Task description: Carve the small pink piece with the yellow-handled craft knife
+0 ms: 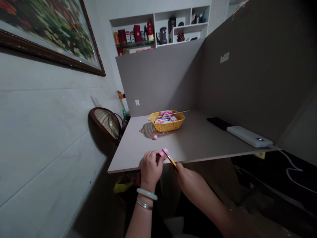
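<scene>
My left hand point(150, 168) is closed on a small pink object point(164, 153) at the near edge of the grey table point(198, 138). My right hand point(187, 177) grips a small tool with a yellow handle and a dark blade point(169, 158), whose tip touches the pink object. A small pink ball point(155, 137) lies a little farther back on the table. Behind it stands a yellow basket point(168, 124) holding pink and white packets, with a thin wooden stick point(173, 114) lying across its rim.
A white power bank point(249, 136) and a dark phone point(219, 123) lie at the table's right, with a white cable point(292, 165) trailing off. Grey partitions close the back and right. A brown chair point(104, 127) stands left of the table by the wall.
</scene>
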The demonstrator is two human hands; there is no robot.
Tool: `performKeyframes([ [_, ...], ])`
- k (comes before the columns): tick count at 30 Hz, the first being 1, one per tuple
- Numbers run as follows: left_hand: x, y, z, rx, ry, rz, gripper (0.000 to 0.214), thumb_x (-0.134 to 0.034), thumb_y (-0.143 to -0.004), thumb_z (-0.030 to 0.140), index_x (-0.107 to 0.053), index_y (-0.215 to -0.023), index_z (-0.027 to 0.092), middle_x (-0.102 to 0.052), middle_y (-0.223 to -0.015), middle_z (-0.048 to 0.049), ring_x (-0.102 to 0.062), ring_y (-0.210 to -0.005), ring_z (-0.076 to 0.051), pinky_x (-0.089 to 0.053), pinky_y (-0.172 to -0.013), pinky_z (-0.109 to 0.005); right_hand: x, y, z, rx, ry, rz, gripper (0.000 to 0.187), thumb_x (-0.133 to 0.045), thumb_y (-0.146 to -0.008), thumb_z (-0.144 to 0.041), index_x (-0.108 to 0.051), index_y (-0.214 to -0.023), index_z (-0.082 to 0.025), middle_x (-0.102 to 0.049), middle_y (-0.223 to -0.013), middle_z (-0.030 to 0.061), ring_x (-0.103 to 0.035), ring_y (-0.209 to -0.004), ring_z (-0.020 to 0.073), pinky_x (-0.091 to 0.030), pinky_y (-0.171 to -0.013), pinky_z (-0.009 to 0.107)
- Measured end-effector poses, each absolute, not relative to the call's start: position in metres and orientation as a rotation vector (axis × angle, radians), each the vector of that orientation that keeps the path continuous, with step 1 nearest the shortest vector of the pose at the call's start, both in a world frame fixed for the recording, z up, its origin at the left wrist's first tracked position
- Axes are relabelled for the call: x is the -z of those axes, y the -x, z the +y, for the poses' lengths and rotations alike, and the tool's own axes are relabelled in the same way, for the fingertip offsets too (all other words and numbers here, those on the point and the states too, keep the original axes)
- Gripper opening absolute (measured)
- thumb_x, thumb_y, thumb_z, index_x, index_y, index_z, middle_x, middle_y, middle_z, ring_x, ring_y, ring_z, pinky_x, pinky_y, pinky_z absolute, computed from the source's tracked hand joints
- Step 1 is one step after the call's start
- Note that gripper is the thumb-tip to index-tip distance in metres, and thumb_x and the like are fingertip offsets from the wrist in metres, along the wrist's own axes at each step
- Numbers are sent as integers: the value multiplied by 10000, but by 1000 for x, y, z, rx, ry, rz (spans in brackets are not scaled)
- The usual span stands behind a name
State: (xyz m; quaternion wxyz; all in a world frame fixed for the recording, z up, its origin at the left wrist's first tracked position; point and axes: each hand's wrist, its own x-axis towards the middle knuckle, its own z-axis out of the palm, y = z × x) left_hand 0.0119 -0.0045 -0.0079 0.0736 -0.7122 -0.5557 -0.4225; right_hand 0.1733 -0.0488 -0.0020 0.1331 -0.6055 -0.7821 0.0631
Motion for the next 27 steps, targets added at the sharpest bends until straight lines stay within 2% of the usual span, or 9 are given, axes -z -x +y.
performKeyframes([
  [8,8,-13,-3,1263,2133,-1674,141,-555,-880,357,-577,-882,218,-637,-873,-31,-574,-852,-194,-435,-720,-308,-1,-171,-42,-190,1758,-2277,167,-327,-966,-198,-492,-954,-181,-695,-801,77,-677,-715,182,-240,-505,249],
  [15,8,-12,-4,1262,2137,-1689,116,-550,-886,340,-584,-889,229,-641,-879,-22,-573,-843,-185,-437,-727,-302,7,-179,-56,-294,1732,-2245,183,-307,-971,-183,-480,-910,-190,-694,-773,55,-683,-705,186,-220,-506,268],
  [22,8,-12,-3,1256,2139,-1711,148,-543,-889,359,-586,-899,217,-644,-876,-28,-572,-850,-197,-434,-745,-316,-1,-168,-37,-180,1713,-2258,165,-331,-972,-228,-485,-927,-193,-703,-808,63,-683,-704,201,-167,-490,278],
  [27,8,-12,-4,1270,2140,-1713,161,-539,-891,370,-593,-895,218,-642,-869,-25,-577,-840,-186,-435,-725,-296,5,-175,-52,-300,1718,-2231,173,-324,-966,-186,-487,-910,-189,-703,-787,62,-681,-691,192,-190,-493,268],
])
